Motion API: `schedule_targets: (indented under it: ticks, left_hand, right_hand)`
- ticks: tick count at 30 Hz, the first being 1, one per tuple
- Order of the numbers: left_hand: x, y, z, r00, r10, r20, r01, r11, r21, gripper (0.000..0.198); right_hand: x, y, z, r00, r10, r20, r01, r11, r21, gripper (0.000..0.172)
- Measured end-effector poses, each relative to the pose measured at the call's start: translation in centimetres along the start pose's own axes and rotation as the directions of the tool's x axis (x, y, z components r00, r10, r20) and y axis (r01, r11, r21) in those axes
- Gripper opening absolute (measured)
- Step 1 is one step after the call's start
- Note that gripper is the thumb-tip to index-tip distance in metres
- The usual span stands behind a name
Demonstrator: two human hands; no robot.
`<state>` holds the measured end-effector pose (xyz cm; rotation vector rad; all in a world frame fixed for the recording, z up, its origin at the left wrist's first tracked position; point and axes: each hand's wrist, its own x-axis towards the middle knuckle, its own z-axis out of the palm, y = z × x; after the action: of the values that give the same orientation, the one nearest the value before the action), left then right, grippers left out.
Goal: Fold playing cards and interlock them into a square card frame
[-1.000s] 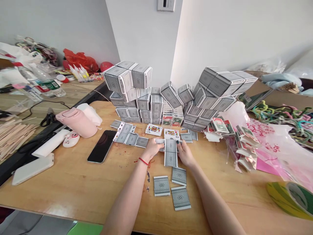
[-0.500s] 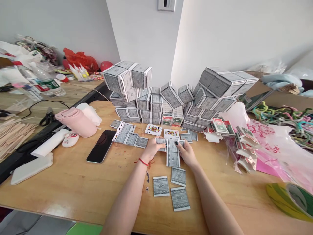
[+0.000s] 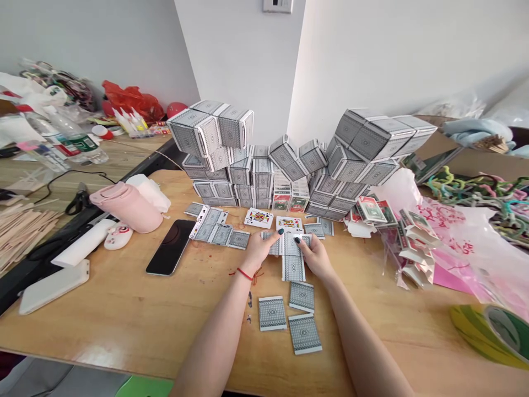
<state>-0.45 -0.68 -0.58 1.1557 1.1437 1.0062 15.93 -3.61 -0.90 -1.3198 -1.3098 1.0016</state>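
My left hand [image 3: 260, 249] and my right hand [image 3: 314, 255] pinch a joined strip of grey-backed playing cards [image 3: 292, 261] from both sides, a little above the wooden table [image 3: 124, 309]. The fingers of both hands are closed on the strip's upper part, where a side flap sticks out to the left. Three single face-down cards [image 3: 290, 317] lie just in front of my wrists. Two face-up court cards [image 3: 275, 220] lie beyond my fingers.
A wall of cubes built from cards [image 3: 289, 160] stands behind. Loose cards [image 3: 217, 229], a black phone [image 3: 171, 246] and a pink pouch [image 3: 128, 205] lie left. Card packs [image 3: 388, 218], pink plastic bags [image 3: 467, 248] and a tape roll [image 3: 491, 333] lie right.
The card strip shifted slightly right and toward me between my hands. My left thumb and forefinger have risen onto its top edge. The view drifted a little.
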Motion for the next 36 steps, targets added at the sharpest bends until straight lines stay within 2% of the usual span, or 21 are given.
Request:
schedule_targets:
  ticks: [2,4,6,12,18,24,28,30,33,36]
  left_hand:
    - [-0.1,-0.1,0.2,0.995,0.038,-0.095,-0.029,0.995,0.092,0.036]
    - [-0.3,0.0,0.4,0.973,0.126,-0.195,-0.088,0.977,0.193,0.034]
    - [-0.5,0.3,0.5,0.949,0.201,-0.244,-0.136,0.956,0.26,0.03]
    - [-0.8,0.7,0.6,0.944,0.221,-0.245,-0.141,0.942,0.306,0.027]
    - [-0.5,0.0,0.4,0.94,0.21,-0.27,-0.128,0.948,0.291,0.029]
    - [-0.4,-0.4,0.3,0.962,0.112,-0.247,-0.058,0.975,0.215,0.033]
    - [-0.5,0.1,0.4,0.951,0.193,-0.242,-0.139,0.964,0.225,0.029]
    - [-0.5,0.4,0.5,0.941,0.233,-0.247,-0.196,0.967,0.163,0.028]
    - [-0.5,0.7,0.8,0.956,0.181,-0.229,-0.211,0.971,-0.113,0.034]
    - [-0.3,1.0,1.0,0.985,0.105,-0.139,-0.157,0.884,-0.441,0.041]
  right_hand:
    - [0.0,-0.1,0.0,1.0,-0.012,-0.003,0.012,1.0,-0.013,0.029]
    - [-0.1,-0.1,0.0,0.999,-0.024,-0.021,0.023,0.998,-0.061,0.027]
    - [-0.3,-0.1,0.0,0.999,-0.034,-0.039,0.029,0.992,-0.125,0.026]
    - [-0.7,0.0,0.2,0.998,-0.027,-0.054,0.013,0.97,-0.242,0.027]
    - [-0.6,0.2,0.4,0.998,-0.026,-0.056,0.011,0.969,-0.246,0.028]
    - [-0.6,0.6,0.6,0.998,-0.017,-0.055,0.001,0.96,-0.281,0.027]
    - [-0.2,0.3,0.2,0.996,-0.044,-0.079,0.03,0.984,-0.176,0.029]
    - [0.0,0.2,0.0,0.995,-0.031,-0.09,0.025,0.998,-0.059,0.03]
    - [0.0,0.0,0.0,0.997,0.055,-0.055,-0.048,0.99,0.13,0.03]
    - [-0.5,-0.1,0.5,0.982,0.14,0.127,-0.172,0.938,0.299,0.029]
